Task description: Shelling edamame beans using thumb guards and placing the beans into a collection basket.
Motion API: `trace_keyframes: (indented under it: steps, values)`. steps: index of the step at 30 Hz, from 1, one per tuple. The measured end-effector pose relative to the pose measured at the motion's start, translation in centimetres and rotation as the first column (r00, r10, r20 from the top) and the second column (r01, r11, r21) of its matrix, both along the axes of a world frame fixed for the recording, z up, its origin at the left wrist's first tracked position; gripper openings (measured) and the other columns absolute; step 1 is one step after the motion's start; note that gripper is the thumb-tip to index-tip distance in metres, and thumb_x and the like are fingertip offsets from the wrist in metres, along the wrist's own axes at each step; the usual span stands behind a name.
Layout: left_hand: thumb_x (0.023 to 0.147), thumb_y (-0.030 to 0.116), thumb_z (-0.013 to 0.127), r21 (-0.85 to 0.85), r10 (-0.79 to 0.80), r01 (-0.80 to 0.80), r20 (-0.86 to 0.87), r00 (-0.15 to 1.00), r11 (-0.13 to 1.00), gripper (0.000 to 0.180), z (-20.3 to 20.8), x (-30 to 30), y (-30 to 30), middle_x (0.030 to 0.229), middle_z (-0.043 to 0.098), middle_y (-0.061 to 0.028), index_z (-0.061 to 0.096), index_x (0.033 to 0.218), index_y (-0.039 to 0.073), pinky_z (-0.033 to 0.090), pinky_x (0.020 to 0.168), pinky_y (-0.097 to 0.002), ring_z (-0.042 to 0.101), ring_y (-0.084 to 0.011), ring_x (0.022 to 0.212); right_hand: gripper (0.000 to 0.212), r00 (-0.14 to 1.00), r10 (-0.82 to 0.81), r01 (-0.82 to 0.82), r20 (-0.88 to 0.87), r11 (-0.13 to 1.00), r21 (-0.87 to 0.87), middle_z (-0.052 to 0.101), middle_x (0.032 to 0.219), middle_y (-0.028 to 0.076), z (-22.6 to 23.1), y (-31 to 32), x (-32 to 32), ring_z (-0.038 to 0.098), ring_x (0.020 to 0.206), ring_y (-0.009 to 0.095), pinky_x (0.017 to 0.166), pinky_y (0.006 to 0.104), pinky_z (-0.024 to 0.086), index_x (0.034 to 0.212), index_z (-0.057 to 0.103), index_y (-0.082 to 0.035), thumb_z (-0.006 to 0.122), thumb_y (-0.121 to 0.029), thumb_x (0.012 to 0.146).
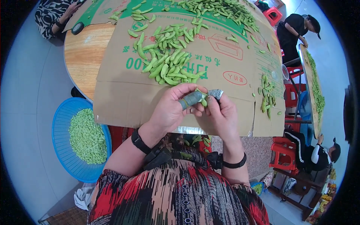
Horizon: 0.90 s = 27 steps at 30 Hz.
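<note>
Head view: far left, a blue basket holds shelled green beans. Next comes the tabletop under flattened cardboard, bearing a heap of pods. My left hand and right hand pinch one green pod between them, above the cardboard's near edge. I seem to be splitting it; the next move probably calls for a firm thumb push. Rightward, more loose pods lie.

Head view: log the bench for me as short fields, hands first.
Left hand: pinching a green pod
Right hand: on the same pod
Loose pods: heaped on printed cardboard, beyond the hands
Blue basket: left of the hands, lower than the wooden table, holding shelled beans
Co-worker in black: at a second table, right
</note>
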<state>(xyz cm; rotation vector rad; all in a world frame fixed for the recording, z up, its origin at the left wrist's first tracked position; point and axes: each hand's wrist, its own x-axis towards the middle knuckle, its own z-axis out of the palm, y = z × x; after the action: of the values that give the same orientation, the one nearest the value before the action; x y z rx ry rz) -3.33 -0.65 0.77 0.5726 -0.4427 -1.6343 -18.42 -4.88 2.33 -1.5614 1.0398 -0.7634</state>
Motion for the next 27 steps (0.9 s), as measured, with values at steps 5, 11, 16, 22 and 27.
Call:
trace_keyframes:
  steps: [5,11,16,22,27]
  values:
    - [0.084,0.002,0.058,-0.024,0.112,-0.109,0.144,0.983,0.994,0.023,-0.9,-0.6,0.4,0.086,0.059,-0.0049,0.056,0.107,-0.001,0.050,0.061,-0.0219,0.058,-0.0099,0.073,0.010,0.993,-0.014,-0.007,-0.114,0.982,-0.190,0.061,0.066,0.004,0.6,1.4,1.4,0.057,0.059,0.007,0.055,0.0236,0.046,0.085,0.056,-0.001,0.052,-0.009,0.089]
    - [0.083,-0.003,0.054,-0.063,0.151,-0.143,0.162,0.975,0.988,0.026,-1.1,-0.6,0.6,0.088,0.060,-0.0048,0.056,0.109,-0.002,0.050,0.063,-0.0205,0.059,-0.0093,0.071,0.010,0.883,-0.098,-0.123,0.458,0.895,0.429,0.045,0.060,-0.005,0.3,0.9,0.9,0.044,0.052,0.004,0.049,0.0201,0.038,0.088,0.055,-0.005,0.048,-0.011,0.093]
    - [0.083,-0.009,0.049,-0.175,0.233,-0.171,0.446,0.864,0.970,0.032,-0.9,-0.9,0.7,0.084,0.061,-0.0045,0.055,0.113,-0.003,0.049,0.064,-0.0201,0.059,-0.0088,0.069,0.012,0.973,-0.067,0.040,0.219,0.991,0.124,0.053,0.062,-0.001,-0.5,1.0,0.5,0.047,0.053,0.005,0.050,0.0215,0.039,0.089,0.057,-0.002,0.052,-0.012,0.091]
    - [0.082,-0.007,0.051,-0.139,0.205,-0.153,0.563,0.801,0.978,0.042,0.0,-1.3,1.1,0.087,0.061,-0.0064,0.044,0.123,0.000,0.049,0.067,-0.0236,0.060,-0.0112,0.074,0.015,0.983,-0.156,0.111,-0.093,0.921,-0.373,0.058,0.059,0.009,0.9,0.4,-0.3,0.056,0.051,0.015,0.050,0.0292,0.044,0.088,0.061,0.000,0.060,-0.015,0.085]
    - [0.078,-0.004,0.059,-0.222,0.229,-0.087,0.766,0.601,0.971,0.025,-0.9,-1.8,1.3,0.080,0.064,-0.0071,0.047,0.099,0.001,0.049,0.063,-0.0248,0.061,-0.0114,0.068,0.011,0.924,0.028,-0.194,-0.381,0.893,-0.405,0.061,0.067,0.001,1.7,-0.2,-1.0,0.054,0.061,0.006,0.054,0.0242,0.044,0.086,0.062,0.000,0.061,-0.011,0.085]
